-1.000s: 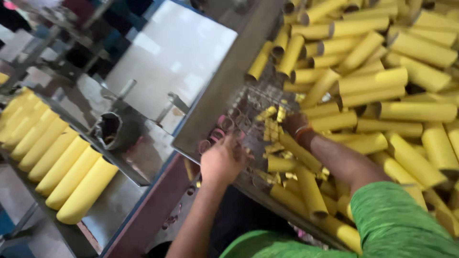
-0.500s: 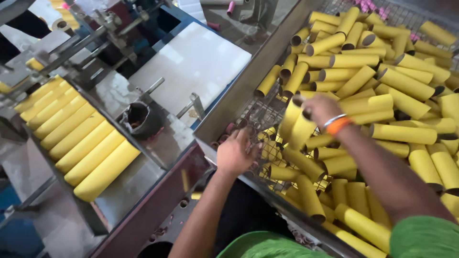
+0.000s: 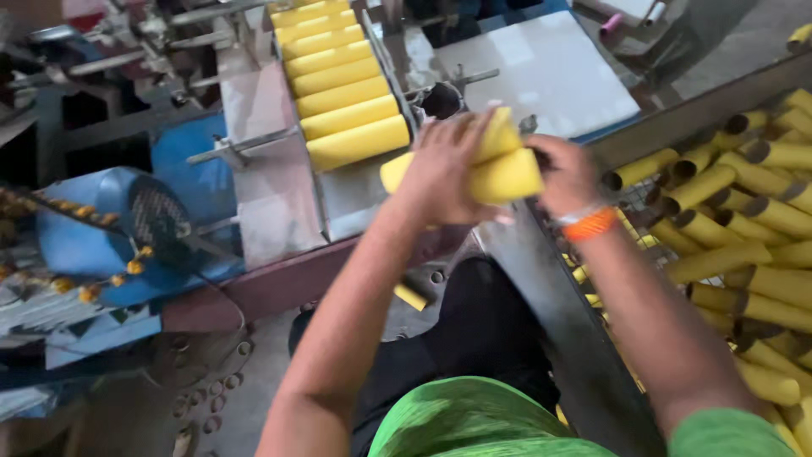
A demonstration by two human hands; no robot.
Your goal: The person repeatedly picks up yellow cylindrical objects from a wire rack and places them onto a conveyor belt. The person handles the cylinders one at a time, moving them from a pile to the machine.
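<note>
Above worktop [image 3: 279, 203], left hand [image 3: 444, 169] and right hand [image 3: 565, 173] gripping yellow tubes [image 3: 499, 169] together, bundle aligning with tube row [image 3: 342, 93] below.

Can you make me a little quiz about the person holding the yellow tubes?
1. Which hand wears the orange wristband: left or right?
2. True or false: the row of yellow tubes lying side by side on the machine tray is to the right of the hands.
3. What do the left hand and the right hand hold between them?
A. a few yellow tubes
B. a blue fan
C. a white sheet

Key
1. The right hand.
2. False: the row is to the left; the loose pile of tubes is on the right.
3. A.
</note>
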